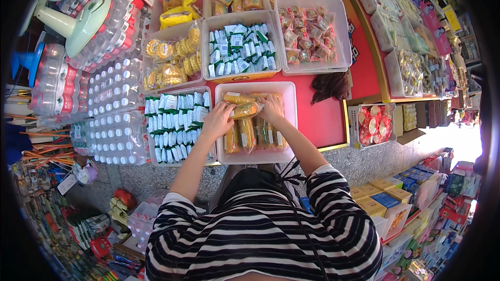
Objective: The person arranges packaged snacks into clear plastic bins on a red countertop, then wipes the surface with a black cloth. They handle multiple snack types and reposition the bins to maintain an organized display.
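Note:
Both my hands are over a translucent white plastic bin (256, 158) standing before me. My left hand (219, 119) grips the left end of a bread roll in a clear wrapper (245, 110). At the other end of this roll, the fingers of my right hand (271, 111) are on its wrapper. Beneath it, more wrapped bread rolls (246, 134) lie lengthwise, side by side, several bearing white labels. One further wrapped roll (237, 97) lies crosswise near the bin's far side. My fingertips are partly hidden by the wrappers.
Left of the bin is a tub of small white-and-green packets (175, 125); a similar tub (242, 48) stands behind. Far right sits a bin of pink-wrapped snacks (308, 35), with a dark cloth (331, 87) on the red tabletop (324, 125). Shrink-wrapped bottles (113, 136) are stacked left.

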A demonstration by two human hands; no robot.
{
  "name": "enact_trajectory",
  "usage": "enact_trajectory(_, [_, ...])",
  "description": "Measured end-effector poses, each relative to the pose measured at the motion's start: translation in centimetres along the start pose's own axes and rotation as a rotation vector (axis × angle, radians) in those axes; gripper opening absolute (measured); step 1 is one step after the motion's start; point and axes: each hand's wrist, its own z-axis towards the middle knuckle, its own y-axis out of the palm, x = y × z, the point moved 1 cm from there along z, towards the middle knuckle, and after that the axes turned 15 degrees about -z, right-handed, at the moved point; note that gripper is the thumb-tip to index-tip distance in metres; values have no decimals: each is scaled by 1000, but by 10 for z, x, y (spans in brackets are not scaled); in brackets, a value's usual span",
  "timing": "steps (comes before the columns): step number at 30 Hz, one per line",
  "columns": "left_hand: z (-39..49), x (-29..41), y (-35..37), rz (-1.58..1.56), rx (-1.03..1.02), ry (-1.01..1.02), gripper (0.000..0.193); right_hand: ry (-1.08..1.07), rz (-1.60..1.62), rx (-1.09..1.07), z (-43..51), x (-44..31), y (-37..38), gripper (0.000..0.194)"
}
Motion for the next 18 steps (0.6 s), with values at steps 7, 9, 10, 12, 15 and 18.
enact_trajectory(7, [31, -6, -12, -16, -257, 95, 45, -179, -45, -151, 25, 30, 6, 59])
enact_trajectory(9, [40, -9, -9, -9, -332, 41, 50, -231, -165, -49, 17, 31, 9, 64])
enact_trajectory(10, [43, -18, 0, -18, -358, 6, 53, -173, -196, -20, 15, 29, 14, 65])
enact_trajectory(12, [50, -38, 17, -51, -382, -38, 58, -56, -255, 38, 15, 22, 26, 69])
enact_trajectory(15, [56, -52, 31, -100, -385, -67, 63, -6, -330, 57, 18, 17, 31, 69])
enact_trajectory(18, [62, -42, 30, -141, -427, -160, 61, -72, -398, -150, 25, 19, 25, 71])
